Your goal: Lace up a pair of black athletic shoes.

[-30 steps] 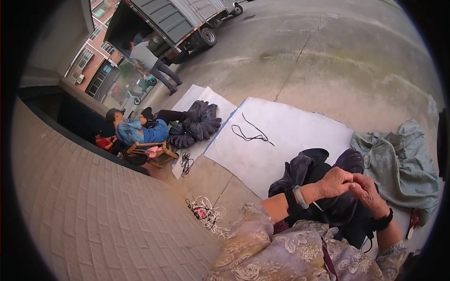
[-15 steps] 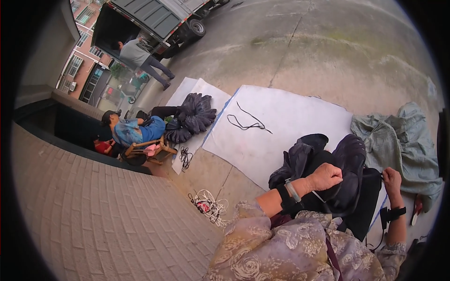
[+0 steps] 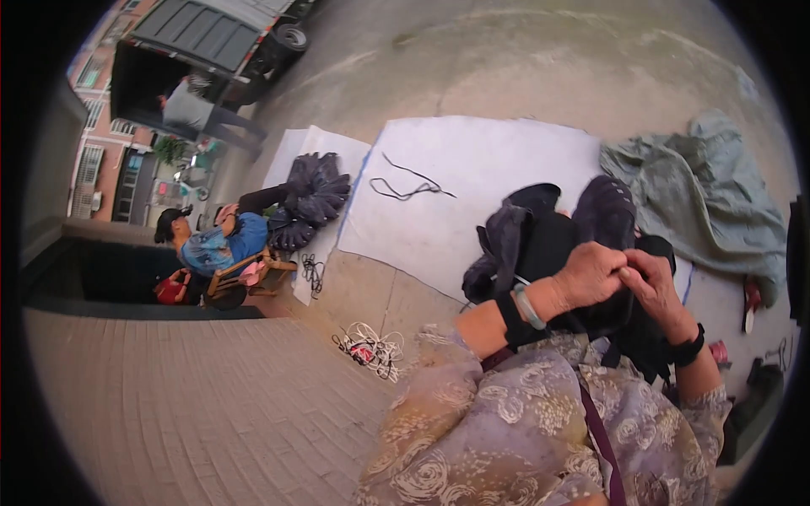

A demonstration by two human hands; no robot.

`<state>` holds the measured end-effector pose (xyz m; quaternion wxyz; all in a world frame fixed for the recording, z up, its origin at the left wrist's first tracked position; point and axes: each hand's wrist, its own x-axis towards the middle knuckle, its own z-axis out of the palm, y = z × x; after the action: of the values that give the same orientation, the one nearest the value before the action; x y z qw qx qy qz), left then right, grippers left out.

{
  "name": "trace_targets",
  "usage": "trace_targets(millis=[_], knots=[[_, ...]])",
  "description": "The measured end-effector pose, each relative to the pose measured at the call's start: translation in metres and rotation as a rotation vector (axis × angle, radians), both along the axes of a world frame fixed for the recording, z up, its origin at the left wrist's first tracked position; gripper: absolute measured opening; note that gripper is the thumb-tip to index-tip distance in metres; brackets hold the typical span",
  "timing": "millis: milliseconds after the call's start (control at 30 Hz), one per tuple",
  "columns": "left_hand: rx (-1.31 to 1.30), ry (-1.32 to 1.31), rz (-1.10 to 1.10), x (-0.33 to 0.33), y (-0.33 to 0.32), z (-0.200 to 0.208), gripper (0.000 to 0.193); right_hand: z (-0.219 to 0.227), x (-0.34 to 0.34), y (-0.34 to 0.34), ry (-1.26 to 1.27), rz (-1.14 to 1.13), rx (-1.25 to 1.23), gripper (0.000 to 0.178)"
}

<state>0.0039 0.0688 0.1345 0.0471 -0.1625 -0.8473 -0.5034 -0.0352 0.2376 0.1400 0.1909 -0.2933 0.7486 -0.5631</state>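
Observation:
My left hand (image 3: pixel 591 274) and my right hand (image 3: pixel 655 293) meet over my lap, fingers closed and their tips together. Whatever they pinch is too small or hidden to make out. Directly beyond and beneath them lie glossy dark pieces with a ribbed, padded look; one long piece (image 3: pixel 606 211) rises behind my knuckles, and a crumpled one (image 3: pixel 509 236) sits to the left over my dark trouser leg. Part of these pieces is covered by my hands. Each wrist has a black strap, and the left also wears a pale bangle (image 3: pixel 529 307).
A white sheet (image 3: pixel 472 160) on the ground carries a loose black cord (image 3: pixel 412 187). Grey-green cloth (image 3: pixel 700 181) lies right, near red-handled scissors (image 3: pixel 750 304). White cords (image 3: pixel 371 350) lie left. A seated co-worker (image 3: pixel 221 244) has a dark ribbed bundle (image 3: pixel 314 198); another person stands by a truck (image 3: pixel 198 38).
My right hand has swung left to meet my left hand; before, it was apart at the right, pinching a dark strand. The whole view has shifted. The seated co-worker's arm has risen.

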Motion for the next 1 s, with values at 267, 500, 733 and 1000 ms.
trace_targets(millis=[267,500,733,1000], knots=[[0.101,-0.438,0.037,0.02,-0.034,0.012,0.008,-0.02,-0.022,0.024,0.164,-0.16,0.151,0.019],[0.024,-0.228,-0.033,0.009,-0.011,-0.002,0.007,-0.016,-0.007,0.016,0.204,0.078,0.048,0.021],[-0.359,0.127,-0.056,-0.008,-0.006,-0.005,0.012,-0.015,-0.016,0.015,-0.014,0.106,0.062,0.017],[-0.295,-0.056,0.033,-0.033,-0.022,-0.033,0.019,-0.046,-0.016,0.011,0.216,-0.143,0.278,0.012]])
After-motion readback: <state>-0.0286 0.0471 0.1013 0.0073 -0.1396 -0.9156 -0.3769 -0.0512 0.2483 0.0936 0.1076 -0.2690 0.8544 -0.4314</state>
